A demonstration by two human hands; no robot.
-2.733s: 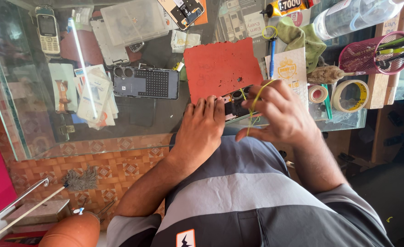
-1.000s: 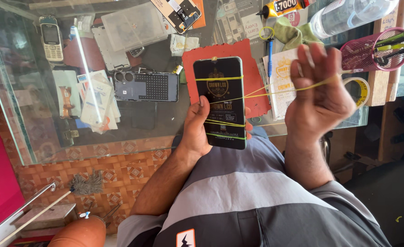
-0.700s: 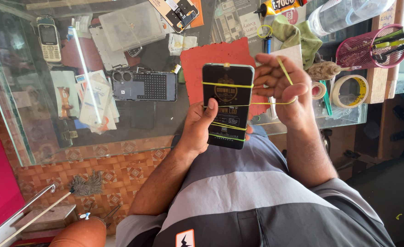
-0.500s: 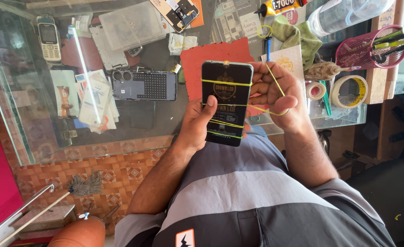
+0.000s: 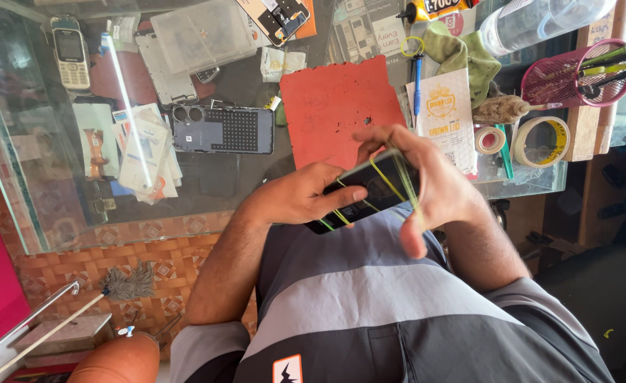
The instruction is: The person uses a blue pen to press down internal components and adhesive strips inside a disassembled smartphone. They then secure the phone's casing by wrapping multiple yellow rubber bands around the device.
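Observation:
My left hand (image 5: 302,201) grips a black smartphone (image 5: 378,190) by its lower end, held flat and tilted over my lap at the glass counter's edge. Yellow rubber bands (image 5: 386,180) cross the phone's screen. My right hand (image 5: 433,181) covers the phone's upper end, with one yellow band stretched around its fingers and over the phone. A red mat (image 5: 331,106) lies on the glass just beyond both hands.
On the glass counter (image 5: 58,213) lie a dark phone back cover (image 5: 221,130), a small keypad phone (image 5: 70,44), clear plastic boxes and paper packets. Right of the mat are tape rolls (image 5: 540,140), a green cloth and a pink mesh pen holder (image 5: 575,74).
The phone has dropped from upright facing me to a flat, tilted position nearer my lap. My right hand has closed over its upper end with the band.

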